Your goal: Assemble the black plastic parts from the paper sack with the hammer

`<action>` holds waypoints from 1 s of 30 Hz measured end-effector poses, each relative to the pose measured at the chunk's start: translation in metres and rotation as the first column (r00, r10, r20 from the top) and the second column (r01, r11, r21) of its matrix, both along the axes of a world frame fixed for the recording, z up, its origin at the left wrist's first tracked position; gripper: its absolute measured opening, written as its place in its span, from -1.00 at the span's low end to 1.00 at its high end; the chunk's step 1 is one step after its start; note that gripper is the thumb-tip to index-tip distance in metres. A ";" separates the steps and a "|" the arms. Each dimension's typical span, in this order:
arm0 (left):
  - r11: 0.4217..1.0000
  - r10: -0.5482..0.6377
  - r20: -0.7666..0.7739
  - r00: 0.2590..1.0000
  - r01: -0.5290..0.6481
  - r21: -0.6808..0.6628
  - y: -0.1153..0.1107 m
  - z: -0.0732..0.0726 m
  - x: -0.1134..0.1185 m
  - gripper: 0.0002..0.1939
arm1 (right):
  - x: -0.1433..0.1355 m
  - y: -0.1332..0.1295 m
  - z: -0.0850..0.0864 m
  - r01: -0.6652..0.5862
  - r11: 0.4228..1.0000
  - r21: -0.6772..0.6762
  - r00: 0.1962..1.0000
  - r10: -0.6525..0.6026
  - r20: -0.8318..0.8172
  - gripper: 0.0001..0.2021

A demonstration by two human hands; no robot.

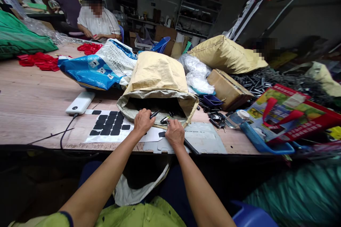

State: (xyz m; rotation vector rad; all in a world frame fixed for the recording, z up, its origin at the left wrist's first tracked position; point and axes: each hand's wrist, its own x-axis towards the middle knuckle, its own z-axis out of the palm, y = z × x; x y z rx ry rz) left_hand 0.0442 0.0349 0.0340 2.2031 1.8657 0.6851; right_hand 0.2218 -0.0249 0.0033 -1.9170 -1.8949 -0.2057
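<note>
At the mouth of an open tan sack (160,74), my left hand (144,122) is closed on a thin black pointed tool (154,114). Beside it on the right, my right hand (175,133) pinches a small black piece with a shiny end (164,120) at the sack's lower lip. Dark pieces lie inside the sack, mostly in shadow. Under my left wrist is a white sheet (92,138) with rows of black stickers (109,123). A black rod (191,147) lies by my right wrist on a grey board (207,138).
A white power bank (80,103) with a cable and a blue-white bag (103,65) are left. Rightward are a wooden box (229,90), a jar (237,118), a blue tray (259,142), a red bag (290,113) and heaped black parts. Two people sit behind.
</note>
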 end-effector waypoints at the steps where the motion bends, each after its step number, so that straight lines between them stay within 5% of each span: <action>1: 0.998 -0.041 0.050 0.998 0.039 0.039 -0.006 -0.001 -0.007 -0.82 | 0.000 0.000 0.000 -0.001 1.000 0.000 1.000 0.001 -0.001 -0.74; 7: 0.937 -0.340 0.253 0.906 0.349 0.010 -0.038 -0.026 -0.040 -0.86 | 0.000 -0.002 -0.001 -0.007 1.000 0.021 1.000 0.008 -0.028 -0.74; 12: 0.940 -0.329 0.263 0.907 0.340 0.006 -0.042 -0.043 -0.041 -0.80 | 0.003 0.000 0.001 -0.016 1.000 -0.009 0.998 0.015 -0.053 -0.71; 16: 0.941 -0.320 0.295 0.900 0.339 -0.013 -0.040 -0.042 -0.041 -0.81 | 0.010 0.004 0.012 -0.057 0.995 -0.086 0.991 0.046 -0.126 -0.69; 24: 0.941 -0.315 0.279 0.907 0.337 -0.032 -0.042 -0.038 -0.041 -0.78 | 0.000 -0.028 0.031 -0.179 0.979 0.101 0.874 0.205 -0.441 -0.69; 30: 0.944 -0.304 0.261 0.916 0.327 -0.047 -0.043 -0.035 -0.041 -0.77 | -0.021 -0.050 0.030 -0.258 0.962 0.087 0.876 0.271 -0.399 -0.68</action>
